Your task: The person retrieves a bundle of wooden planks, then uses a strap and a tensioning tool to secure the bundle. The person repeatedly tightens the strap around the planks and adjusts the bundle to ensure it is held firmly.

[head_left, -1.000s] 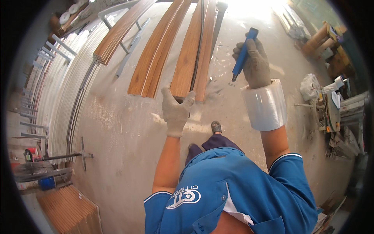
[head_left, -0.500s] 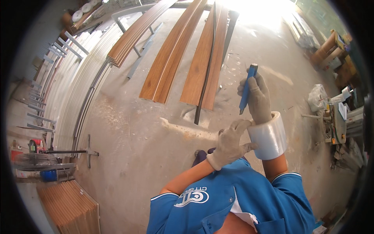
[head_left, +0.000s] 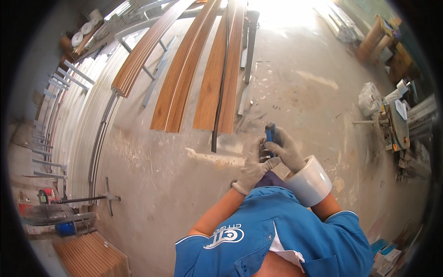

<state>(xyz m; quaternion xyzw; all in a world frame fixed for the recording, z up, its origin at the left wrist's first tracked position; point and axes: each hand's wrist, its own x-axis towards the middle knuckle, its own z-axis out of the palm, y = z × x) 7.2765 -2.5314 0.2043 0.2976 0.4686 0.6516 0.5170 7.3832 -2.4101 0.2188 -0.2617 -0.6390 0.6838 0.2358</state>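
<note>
A blue utility knife (head_left: 271,131) with a dark end stands nearly upright in front of my chest. My right hand (head_left: 287,152), in a grey work glove, grips it. My left hand (head_left: 253,167), gloved the same way, is closed at the knife's lower end, its thumb stretched toward the right hand. The hands hide most of that lower end, and no blade can be made out. A wide roll of clear wrapping film (head_left: 312,182) sits round my right forearm like a cuff, just behind the glove.
Ahead lie long wood-grain panels (head_left: 187,74) on a metal rack (head_left: 251,41), with a black strip (head_left: 220,92) along one. Pale profiles (head_left: 83,134) are stacked at the left, near a fan (head_left: 46,214). A cluttered bench (head_left: 398,122) stands at the right.
My right hand has brought the knife down and left, close to my chest. My left hand has left the film roll and met the knife. The view has shifted slightly.
</note>
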